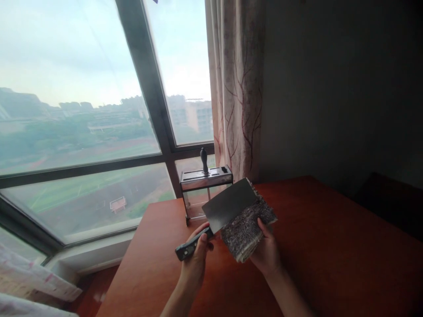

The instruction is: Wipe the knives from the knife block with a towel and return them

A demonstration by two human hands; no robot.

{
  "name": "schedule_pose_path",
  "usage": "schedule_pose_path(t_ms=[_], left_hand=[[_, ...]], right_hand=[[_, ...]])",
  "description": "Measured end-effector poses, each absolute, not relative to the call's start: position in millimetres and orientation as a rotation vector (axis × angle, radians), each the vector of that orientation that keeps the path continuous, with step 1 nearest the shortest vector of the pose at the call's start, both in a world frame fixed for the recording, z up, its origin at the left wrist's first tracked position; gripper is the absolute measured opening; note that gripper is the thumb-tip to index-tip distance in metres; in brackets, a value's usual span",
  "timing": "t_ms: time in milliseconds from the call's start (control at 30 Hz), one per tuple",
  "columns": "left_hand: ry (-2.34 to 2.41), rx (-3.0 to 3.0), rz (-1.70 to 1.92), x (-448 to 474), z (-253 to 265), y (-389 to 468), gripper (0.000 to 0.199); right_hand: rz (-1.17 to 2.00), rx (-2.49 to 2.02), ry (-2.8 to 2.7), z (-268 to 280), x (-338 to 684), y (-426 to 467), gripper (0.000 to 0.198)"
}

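Note:
A cleaver (229,204) with a wide grey blade and a black riveted handle is in my left hand (197,255), whose fingers wrap the handle. The blade points up and to the right above the table. My right hand (267,251) grips a folded, fuzzy grey cloth (246,229), thumb on top and the other fingers hidden beneath. The cloth lies against the lower part of the blade, and some of it shows past the blade's far end.
Behind the cleaver, a knife block (206,178) with clear sides stands on the reddish-brown table (330,246), a dark handle rising from its top. A window (82,88) and a patterned curtain (239,88) border the table's far side.

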State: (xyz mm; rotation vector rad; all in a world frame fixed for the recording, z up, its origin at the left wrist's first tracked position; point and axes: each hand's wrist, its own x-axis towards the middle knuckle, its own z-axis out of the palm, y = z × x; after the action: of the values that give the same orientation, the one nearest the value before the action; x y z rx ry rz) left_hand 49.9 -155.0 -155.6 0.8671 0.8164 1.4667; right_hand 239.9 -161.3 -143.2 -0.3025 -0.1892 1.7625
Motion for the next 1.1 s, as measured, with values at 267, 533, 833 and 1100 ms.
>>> schedule_pose_path(t_ms=[267,533,833,1100], left_hand=[[0.721,0.863,1.481,46.1,-153.1,-153.2,0.035],[0.607,0.759,1.43,50.2,-145.8,-153.1,0.041],[0.585,0.702,1.414,47.7,-141.6,-152.2,0.038],[0.64,0.828,1.536,39.5,-133.5,-149.8,0.027]], right_hand=[[1.749,-0.307,-0.168,-144.5,240.6,-163.6,0.03],[1.811,-0.277,-0.183,-146.6,238.5,-163.8,0.03],[1.77,-0.29,-0.226,-143.5,234.8,-165.8,0.023],[1.662,-0.446,-0.346,-159.3,232.6,-157.3,0.037]])
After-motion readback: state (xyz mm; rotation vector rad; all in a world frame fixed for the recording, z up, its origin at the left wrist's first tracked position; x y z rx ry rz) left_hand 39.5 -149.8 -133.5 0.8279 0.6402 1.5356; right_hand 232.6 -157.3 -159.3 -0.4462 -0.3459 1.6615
